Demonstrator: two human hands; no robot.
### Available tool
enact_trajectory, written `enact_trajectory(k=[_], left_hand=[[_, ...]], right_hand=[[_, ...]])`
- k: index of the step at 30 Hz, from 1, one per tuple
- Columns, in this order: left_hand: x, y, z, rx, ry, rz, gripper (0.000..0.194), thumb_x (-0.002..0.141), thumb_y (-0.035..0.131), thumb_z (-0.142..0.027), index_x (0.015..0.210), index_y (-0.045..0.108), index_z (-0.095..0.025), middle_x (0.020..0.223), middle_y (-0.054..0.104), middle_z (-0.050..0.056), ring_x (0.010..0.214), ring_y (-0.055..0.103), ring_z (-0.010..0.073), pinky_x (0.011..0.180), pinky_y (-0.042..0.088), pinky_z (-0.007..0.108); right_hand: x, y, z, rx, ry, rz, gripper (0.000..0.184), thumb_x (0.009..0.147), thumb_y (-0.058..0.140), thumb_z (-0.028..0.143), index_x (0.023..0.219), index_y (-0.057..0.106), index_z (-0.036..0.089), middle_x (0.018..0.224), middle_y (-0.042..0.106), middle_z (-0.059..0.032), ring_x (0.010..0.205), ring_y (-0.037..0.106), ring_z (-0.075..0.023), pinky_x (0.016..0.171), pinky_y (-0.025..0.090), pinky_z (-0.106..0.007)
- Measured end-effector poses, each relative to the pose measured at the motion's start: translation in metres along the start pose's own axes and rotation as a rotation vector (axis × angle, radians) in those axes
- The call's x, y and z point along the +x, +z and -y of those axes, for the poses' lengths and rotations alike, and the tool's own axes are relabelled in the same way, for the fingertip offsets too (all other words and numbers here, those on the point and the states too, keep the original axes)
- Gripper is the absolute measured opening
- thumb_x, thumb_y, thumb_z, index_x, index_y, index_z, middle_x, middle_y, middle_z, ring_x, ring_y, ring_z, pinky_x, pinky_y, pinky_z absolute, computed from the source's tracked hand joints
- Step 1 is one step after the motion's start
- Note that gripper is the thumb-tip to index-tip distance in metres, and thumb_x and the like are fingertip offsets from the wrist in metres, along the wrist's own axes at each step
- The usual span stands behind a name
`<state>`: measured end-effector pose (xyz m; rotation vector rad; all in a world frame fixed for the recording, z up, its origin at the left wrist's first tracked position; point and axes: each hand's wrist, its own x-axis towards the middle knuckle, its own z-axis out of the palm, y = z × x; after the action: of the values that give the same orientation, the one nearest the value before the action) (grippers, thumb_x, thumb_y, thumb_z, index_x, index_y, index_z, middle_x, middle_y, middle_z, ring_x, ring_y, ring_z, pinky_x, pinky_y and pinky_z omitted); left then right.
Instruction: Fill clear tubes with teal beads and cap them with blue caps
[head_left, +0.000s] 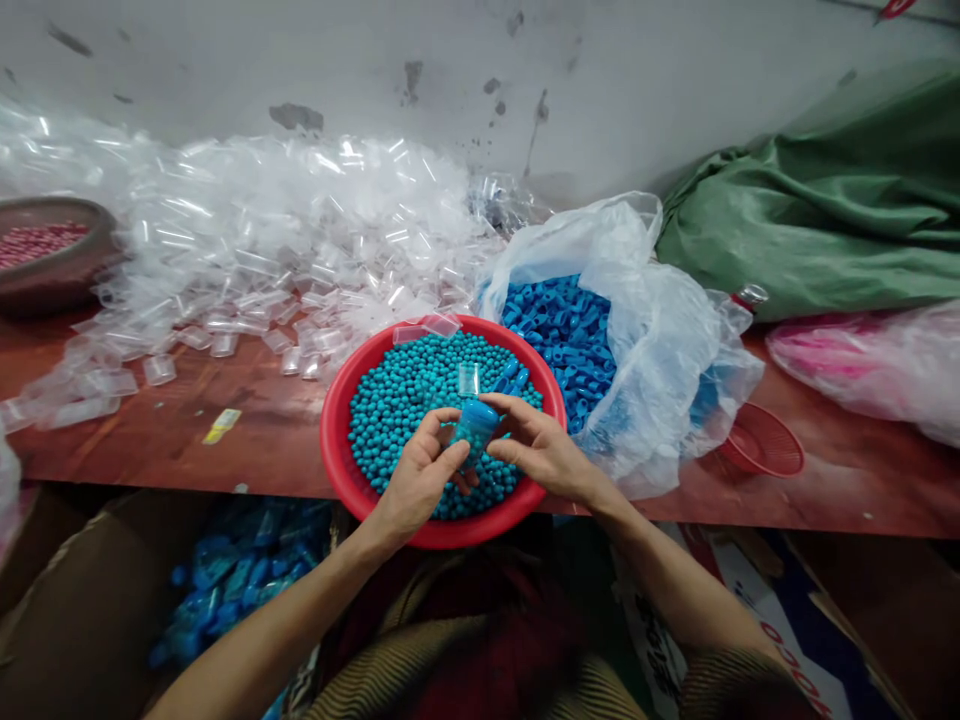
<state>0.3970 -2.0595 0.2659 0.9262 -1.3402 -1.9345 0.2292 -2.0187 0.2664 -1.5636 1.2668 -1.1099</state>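
My left hand [429,468] is closed around a small clear plastic container [475,424] with a blue top and blue balls showing inside. It is tilted, over a red basin [334,440] filled with small blue balls [397,410]. My right hand [541,448] grips the blue top from the right with thumb and index finger. Some blue plastic pieces [511,378] and a clear tube [469,378] lie on the balls. Another clear tube [441,324] rests at the basin's far rim.
Clear tubes [300,250] are heaped behind and left. A plastic bag [637,260] of blue pieces [562,340] lies right of the basin, near a red basket [765,440]. Left stands a bowl [97,250] of pink balls. Below the table edge, a cardboard box [82,590] holds blue-topped containers [240,570].
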Motion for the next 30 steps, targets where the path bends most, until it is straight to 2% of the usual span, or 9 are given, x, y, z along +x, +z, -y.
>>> enact_trajectory(k=[2, 4, 7, 11, 14, 19, 23, 27, 30], left_hand=[[0.0, 0.003, 0.0, -0.031, -0.013, -0.005, 0.036, 0.076, 0.063, -0.037, 0.099, 0.041, -0.019, 0.071, 0.056, -0.005, 0.053, 0.055, 0.0083, 0.051, 0.048, 0.022], [0.001, 0.006, 0.001, -0.045, -0.021, -0.006, 0.034, 0.077, 0.062, -0.036, 0.096, 0.041, -0.019, 0.07, 0.055, -0.006, 0.055, 0.053, 0.0074, 0.052, 0.046, 0.021], [0.001, 0.011, 0.002, 0.011, 0.032, -0.006, 0.035, 0.079, 0.06, -0.032, 0.106, 0.04, -0.021, 0.072, 0.054, -0.006, 0.058, 0.052, 0.007, 0.054, 0.044, 0.019], [0.001, 0.013, 0.003, 0.114, 0.112, 0.056, 0.054, 0.082, 0.056, -0.025, 0.13, 0.03, -0.024, 0.089, 0.059, -0.002, 0.071, 0.055, 0.0089, 0.066, 0.046, 0.022], [0.002, 0.014, 0.002, 0.152, 0.126, 0.089, 0.057, 0.082, 0.055, -0.023, 0.132, 0.028, -0.022, 0.1, 0.061, 0.002, 0.08, 0.057, 0.0111, 0.075, 0.046, 0.025], [-0.001, 0.018, 0.003, 0.232, 0.197, 0.031, 0.038, 0.083, 0.051, -0.023, 0.119, 0.037, -0.019, 0.088, 0.06, 0.0, 0.076, 0.058, 0.0111, 0.071, 0.047, 0.024], [-0.003, 0.021, 0.011, 0.392, 0.294, -0.108, 0.028, 0.083, 0.048, -0.02, 0.111, 0.041, -0.019, 0.091, 0.059, 0.001, 0.078, 0.059, 0.0115, 0.071, 0.048, 0.025], [-0.001, 0.012, 0.018, 0.479, 0.302, -0.131, 0.032, 0.084, 0.049, -0.021, 0.114, 0.039, -0.02, 0.099, 0.058, 0.003, 0.086, 0.058, 0.0132, 0.078, 0.047, 0.027], [-0.002, 0.004, 0.016, 0.473, 0.163, -0.015, 0.034, 0.085, 0.049, -0.026, 0.115, 0.035, -0.02, 0.082, 0.056, -0.002, 0.065, 0.054, 0.0105, 0.063, 0.046, 0.025]], right_hand=[[-0.005, 0.003, 0.005, -0.294, -0.088, -0.006, 0.071, 0.075, 0.068, 0.039, 0.135, 0.037, 0.019, 0.123, 0.052, -0.0127, 0.107, 0.056, -0.0254, 0.086, 0.051, -0.041], [-0.009, 0.006, 0.009, -0.545, -0.156, -0.014, 0.087, 0.071, 0.073, 0.04, 0.14, 0.028, 0.015, 0.133, 0.043, -0.0189, 0.12, 0.048, -0.0321, 0.09, 0.049, -0.046], [-0.01, 0.008, 0.01, -0.691, -0.196, -0.047, 0.091, 0.073, 0.071, 0.033, 0.144, 0.016, 0.015, 0.135, 0.041, -0.021, 0.12, 0.048, -0.0325, 0.086, 0.052, -0.045], [-0.011, 0.007, 0.006, -0.635, -0.154, -0.042, 0.09, 0.072, 0.068, 0.028, 0.144, 0.013, 0.019, 0.134, 0.043, -0.018, 0.113, 0.055, -0.0286, 0.081, 0.054, -0.041], [-0.011, 0.005, 0.004, -0.589, -0.138, -0.038, 0.087, 0.069, 0.068, 0.029, 0.141, 0.021, 0.017, 0.128, 0.049, -0.0165, 0.107, 0.057, -0.0275, 0.079, 0.054, -0.039], [-0.01, 0.017, -0.005, -0.6, -0.302, -0.155, 0.071, 0.067, 0.067, 0.03, 0.128, 0.035, 0.015, 0.11, 0.057, -0.0139, 0.093, 0.061, -0.0253, 0.071, 0.054, -0.036], [-0.011, 0.033, -0.016, -0.654, -0.366, -0.226, 0.071, 0.07, 0.062, 0.029, 0.131, 0.029, 0.012, 0.107, 0.057, -0.0166, 0.093, 0.061, -0.0273, 0.065, 0.055, -0.036], [-0.011, 0.027, -0.01, -0.593, -0.238, -0.085, 0.068, 0.074, 0.062, 0.027, 0.133, 0.031, 0.011, 0.122, 0.052, -0.0201, 0.093, 0.061, -0.0252, 0.069, 0.055, -0.037], [-0.007, 0.008, 0.003, -0.387, -0.108, 0.06, 0.054, 0.081, 0.058, 0.027, 0.131, 0.041, 0.015, 0.116, 0.059, -0.0123, 0.077, 0.062, -0.0159, 0.071, 0.053, -0.032]])
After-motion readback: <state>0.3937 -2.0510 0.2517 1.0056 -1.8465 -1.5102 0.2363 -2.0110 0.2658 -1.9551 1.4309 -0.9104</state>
